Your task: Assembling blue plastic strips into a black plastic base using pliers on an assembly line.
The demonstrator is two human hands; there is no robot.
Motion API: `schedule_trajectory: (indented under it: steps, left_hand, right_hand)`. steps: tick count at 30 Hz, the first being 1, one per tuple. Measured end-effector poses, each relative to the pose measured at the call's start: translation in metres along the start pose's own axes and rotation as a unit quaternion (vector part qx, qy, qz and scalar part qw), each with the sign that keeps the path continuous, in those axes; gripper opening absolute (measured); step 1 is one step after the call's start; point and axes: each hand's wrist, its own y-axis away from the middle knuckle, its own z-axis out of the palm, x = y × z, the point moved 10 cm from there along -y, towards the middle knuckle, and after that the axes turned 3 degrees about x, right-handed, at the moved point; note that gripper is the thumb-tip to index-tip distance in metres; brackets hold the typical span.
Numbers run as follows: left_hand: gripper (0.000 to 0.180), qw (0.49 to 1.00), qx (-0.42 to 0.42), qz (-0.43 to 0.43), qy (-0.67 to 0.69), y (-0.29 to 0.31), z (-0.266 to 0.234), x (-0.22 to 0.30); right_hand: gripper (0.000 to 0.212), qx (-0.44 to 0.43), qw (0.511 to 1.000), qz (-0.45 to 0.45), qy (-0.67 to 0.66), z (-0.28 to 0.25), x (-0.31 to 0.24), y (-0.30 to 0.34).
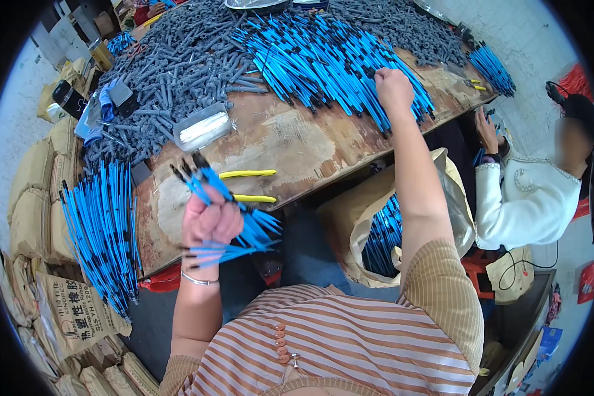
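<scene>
My left hand (211, 221) is closed around a bundle of thin blue plastic sticks with black ends (261, 228), held above the table's near edge. The sticks fan out to both sides of the fist, and their black tips stand up above it. My right arm reaches far forward, and my right hand (395, 91) is over the large pile of the same blue sticks (310, 59). Its fingers are pressed together; whatever they grip is hidden. Beneath the left bundle, yellow-handled pliers (247, 174) lie on the worn wooden table (277, 138).
Grey plastic parts (178, 53) cover the far table. A clear box of white sticks (204, 129) stands near the middle. Another blue bunch (102, 231) overhangs the left edge. An open sack (360, 231) holds blue sticks below the table. A person in white (528, 204) works at the right.
</scene>
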Motion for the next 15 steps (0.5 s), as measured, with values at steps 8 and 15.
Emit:
schedule_trajectory:
  steps: [8, 15]
  left_hand:
    - [0.018, 0.962, 0.158, 0.056, -0.214, -0.003, -0.006, 0.006]
    - [0.016, 0.999, 0.031, -0.006, 0.030, -0.013, -0.018, -0.004]
  right_hand:
    - [0.027, -0.141, 0.985, -0.010, 0.097, 0.057, 0.021, -0.033]
    - [0.025, 0.163, 0.967, -0.192, -0.032, -0.081, -0.075, 0.009]
